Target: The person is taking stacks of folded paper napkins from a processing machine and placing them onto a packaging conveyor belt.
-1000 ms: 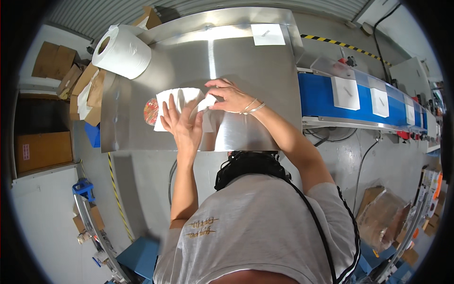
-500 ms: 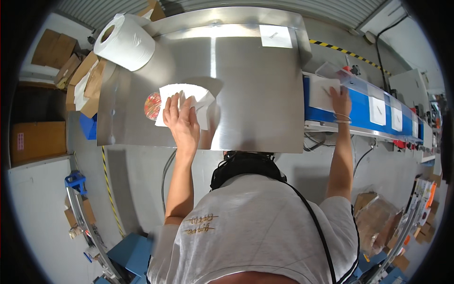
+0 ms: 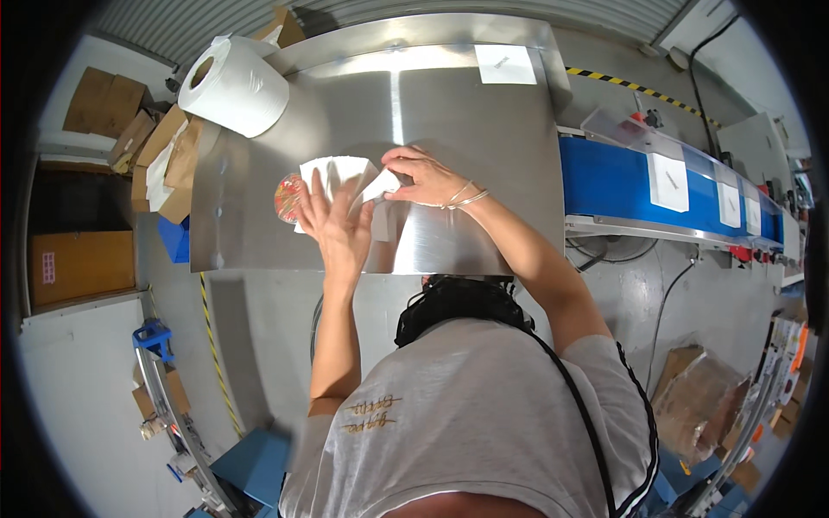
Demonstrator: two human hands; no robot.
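My left hand [image 3: 336, 226] lies with fingers spread over a stack of white paper-like sheets [image 3: 326, 166] on the steel table [image 3: 466, 173]. A round, red-patterned disc [image 3: 287, 198] shows at the left of the stack, partly covered by the sheets and my fingers. Just right of that hand, my right hand [image 3: 423, 179] pinches a bent white sheet [image 3: 377, 188] between thumb and fingers. Its left edge meets the stack near my left fingertips. Whether the sheets are single or folded layers I cannot tell.
A large white paper roll [image 3: 235, 86] stands at the table's far left corner. One white sheet [image 3: 505, 65] lies at the far right. Beside the table runs a blue conveyor belt [image 3: 604, 177] carrying several white sheets [image 3: 667, 181], with a clear guard [image 3: 630, 134]. Cardboard boxes [image 3: 82, 263] stand left.
My right hand has come from the belt over to the stack, and the sheet it touched there is gone from the belt. My left fingers have spread. The belt's sheets have shifted left.
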